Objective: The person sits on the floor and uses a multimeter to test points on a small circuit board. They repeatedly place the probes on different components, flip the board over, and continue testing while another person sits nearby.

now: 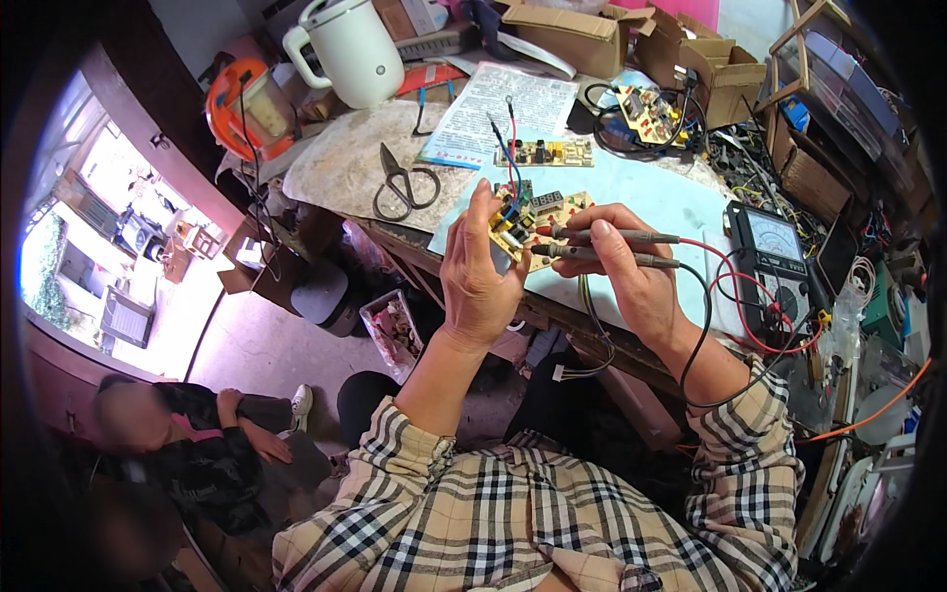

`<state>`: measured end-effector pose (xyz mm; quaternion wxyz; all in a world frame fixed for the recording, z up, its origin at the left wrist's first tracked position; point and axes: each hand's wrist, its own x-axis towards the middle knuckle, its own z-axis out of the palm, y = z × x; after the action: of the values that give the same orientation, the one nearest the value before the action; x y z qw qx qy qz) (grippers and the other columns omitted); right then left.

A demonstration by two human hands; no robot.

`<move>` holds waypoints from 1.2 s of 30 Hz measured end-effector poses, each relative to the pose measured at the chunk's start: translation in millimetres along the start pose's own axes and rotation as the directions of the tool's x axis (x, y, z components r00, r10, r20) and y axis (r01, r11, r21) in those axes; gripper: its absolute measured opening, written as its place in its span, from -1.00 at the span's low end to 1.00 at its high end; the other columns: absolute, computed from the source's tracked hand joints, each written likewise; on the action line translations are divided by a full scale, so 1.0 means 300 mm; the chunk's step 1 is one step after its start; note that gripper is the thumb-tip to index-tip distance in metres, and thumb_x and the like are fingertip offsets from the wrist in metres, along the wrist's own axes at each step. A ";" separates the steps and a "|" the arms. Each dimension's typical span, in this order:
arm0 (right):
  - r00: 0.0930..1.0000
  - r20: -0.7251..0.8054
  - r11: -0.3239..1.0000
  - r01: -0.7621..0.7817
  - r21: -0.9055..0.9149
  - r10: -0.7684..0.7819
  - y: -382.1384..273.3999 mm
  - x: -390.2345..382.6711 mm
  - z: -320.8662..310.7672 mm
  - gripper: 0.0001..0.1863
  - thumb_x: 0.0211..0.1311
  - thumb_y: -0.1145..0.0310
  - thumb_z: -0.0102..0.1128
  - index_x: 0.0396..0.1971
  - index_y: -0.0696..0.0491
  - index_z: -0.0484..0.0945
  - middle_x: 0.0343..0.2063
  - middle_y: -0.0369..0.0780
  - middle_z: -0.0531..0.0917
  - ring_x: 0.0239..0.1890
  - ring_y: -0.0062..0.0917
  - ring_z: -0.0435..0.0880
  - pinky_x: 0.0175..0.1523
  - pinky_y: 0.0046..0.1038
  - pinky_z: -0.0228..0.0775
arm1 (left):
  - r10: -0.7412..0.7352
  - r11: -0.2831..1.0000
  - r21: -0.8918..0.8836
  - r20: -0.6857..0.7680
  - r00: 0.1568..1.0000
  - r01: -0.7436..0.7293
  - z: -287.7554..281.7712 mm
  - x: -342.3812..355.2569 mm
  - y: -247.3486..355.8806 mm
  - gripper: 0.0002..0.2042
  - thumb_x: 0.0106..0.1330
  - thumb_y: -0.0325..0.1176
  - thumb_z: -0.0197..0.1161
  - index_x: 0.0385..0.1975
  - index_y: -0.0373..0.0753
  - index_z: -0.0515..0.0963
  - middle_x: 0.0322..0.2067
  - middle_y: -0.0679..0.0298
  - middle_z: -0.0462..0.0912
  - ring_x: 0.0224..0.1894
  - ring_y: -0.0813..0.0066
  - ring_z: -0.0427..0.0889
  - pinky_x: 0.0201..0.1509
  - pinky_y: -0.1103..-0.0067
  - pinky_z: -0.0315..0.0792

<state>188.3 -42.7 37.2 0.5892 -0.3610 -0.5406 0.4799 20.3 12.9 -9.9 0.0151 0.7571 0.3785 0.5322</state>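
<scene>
My left hand (475, 281) grips the left edge of a circuit board (567, 207) with a small digit display, tilted above the table's near edge. Blue and red leads rise from the board, and a bundle of wires with a white plug (559, 374) hangs below it. In my right hand (639, 286) are two test probes (641, 237), one with a red lead and one with a black, held side by side. Their tips point left at the board's components; whether they touch cannot be made out. The leads run to an analog multimeter (772, 239) at the right.
Black-handled scissors (402, 187) lie on the left of the table. Beyond my hands are another circuit board (562, 153), a printed sheet (508, 104), a white kettle-like jug (357, 54) and cardboard boxes (567, 39). Tangled wires crowd the right. Someone in dark clothes (212, 464) sits lower left.
</scene>
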 end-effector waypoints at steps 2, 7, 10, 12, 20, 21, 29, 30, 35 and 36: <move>1.000 0.000 1.000 -0.012 0.023 0.012 -0.002 0.001 0.000 -0.67 0.43 0.23 -0.12 -0.16 0.21 0.47 -0.24 -0.17 0.62 -0.28 -0.52 0.67 -0.17 -0.52 0.57 | -0.001 1.000 -0.003 0.001 1.000 0.001 0.001 0.000 -0.001 -0.13 -0.11 -0.56 0.41 0.29 -0.31 0.10 -0.08 0.08 0.55 -0.04 0.16 0.52 0.06 0.40 0.41; 0.998 0.008 0.996 -0.068 0.052 0.068 0.008 0.007 -0.013 -0.68 0.44 0.25 -0.16 -0.15 0.20 0.46 -0.24 -0.17 0.61 -0.28 -0.53 0.67 -0.17 -0.52 0.57 | -0.023 0.999 -0.029 0.008 1.000 0.023 0.004 -0.007 -0.006 -0.07 -0.17 -0.63 0.43 0.30 -0.25 0.09 -0.07 0.09 0.55 -0.01 0.18 0.55 0.09 0.43 0.40; 0.995 -0.001 0.993 -0.098 0.071 0.098 0.012 0.011 -0.016 -0.68 0.45 0.26 -0.17 -0.14 0.20 0.46 -0.23 -0.17 0.61 -0.29 -0.53 0.67 -0.17 -0.52 0.57 | -0.019 0.999 -0.031 0.009 1.000 0.020 0.001 -0.006 0.001 -0.07 -0.17 -0.63 0.42 0.31 -0.24 0.08 -0.06 0.09 0.55 0.00 0.18 0.55 0.09 0.44 0.40; 0.994 -0.003 0.991 -0.109 0.078 0.109 0.013 0.013 -0.015 -0.68 0.45 0.26 -0.18 -0.14 0.20 0.46 -0.23 -0.17 0.61 -0.29 -0.54 0.67 -0.17 -0.52 0.57 | -0.018 0.999 -0.032 0.008 1.000 0.018 0.001 -0.007 0.002 -0.07 -0.18 -0.63 0.42 0.31 -0.24 0.08 -0.06 0.09 0.55 0.00 0.18 0.54 0.09 0.43 0.40; 0.992 0.012 0.988 -0.123 0.098 0.122 0.014 0.011 -0.015 -0.68 0.45 0.27 -0.19 -0.13 0.20 0.46 -0.24 -0.17 0.60 -0.29 -0.54 0.66 -0.16 -0.52 0.57 | -0.006 1.000 -0.011 0.001 1.000 0.006 0.004 -0.015 -0.008 -0.06 -0.20 -0.64 0.40 0.31 -0.27 0.08 -0.06 0.10 0.55 0.02 0.20 0.53 0.11 0.43 0.40; 0.991 0.008 0.986 -0.131 0.100 0.131 0.015 0.012 -0.015 -0.69 0.45 0.27 -0.19 -0.13 0.20 0.46 -0.24 -0.17 0.60 -0.29 -0.54 0.66 -0.16 -0.52 0.57 | -0.003 1.000 -0.011 -0.001 1.000 0.003 0.003 -0.014 -0.006 -0.08 -0.18 -0.62 0.41 0.30 -0.28 0.08 -0.06 0.09 0.55 0.00 0.19 0.53 0.10 0.42 0.40; 0.994 0.004 0.986 -0.112 0.127 0.112 0.018 0.011 -0.019 -0.70 0.45 0.30 -0.19 -0.13 0.21 0.45 -0.23 -0.13 0.60 -0.29 -0.50 0.67 -0.13 -0.48 0.57 | -0.011 1.000 -0.015 -0.021 1.000 0.010 0.008 -0.016 -0.012 -0.09 -0.17 -0.62 0.41 0.30 -0.28 0.09 -0.06 0.10 0.56 0.02 0.20 0.53 0.11 0.43 0.39; 0.995 -0.005 0.988 -0.096 0.121 0.097 0.017 0.010 -0.020 -0.70 0.45 0.30 -0.19 -0.13 0.22 0.45 -0.23 -0.13 0.60 -0.29 -0.50 0.67 -0.12 -0.48 0.57 | -0.023 1.000 -0.017 -0.021 1.000 0.023 0.006 -0.015 -0.010 -0.09 -0.17 -0.61 0.42 0.30 -0.28 0.09 -0.06 0.10 0.56 0.01 0.20 0.53 0.11 0.43 0.39; 0.998 0.039 0.999 0.050 0.016 -0.051 0.005 0.004 -0.009 -0.69 0.43 0.29 -0.12 -0.12 0.24 0.47 -0.20 -0.14 0.57 -0.21 -0.49 0.63 -0.08 -0.48 0.55 | -0.044 0.998 -0.038 -0.018 0.999 0.043 0.005 -0.010 -0.005 -0.08 -0.16 -0.60 0.42 0.30 -0.27 0.08 -0.06 0.08 0.56 0.01 0.18 0.54 0.10 0.43 0.40; 0.992 0.064 0.993 0.110 -0.030 -0.108 0.008 0.000 -0.002 -0.69 0.42 0.29 -0.11 -0.12 0.24 0.48 -0.19 -0.14 0.56 -0.18 -0.49 0.62 -0.08 -0.48 0.55 | -0.042 0.998 -0.044 -0.007 0.999 0.042 0.002 -0.009 -0.003 -0.08 -0.16 -0.60 0.42 0.31 -0.27 0.07 -0.05 0.07 0.55 0.01 0.17 0.54 0.11 0.43 0.40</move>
<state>188.5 -42.0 35.0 0.5912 -0.3257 -0.5856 0.4488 19.9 12.1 -12.8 0.0413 0.7464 0.3827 0.5429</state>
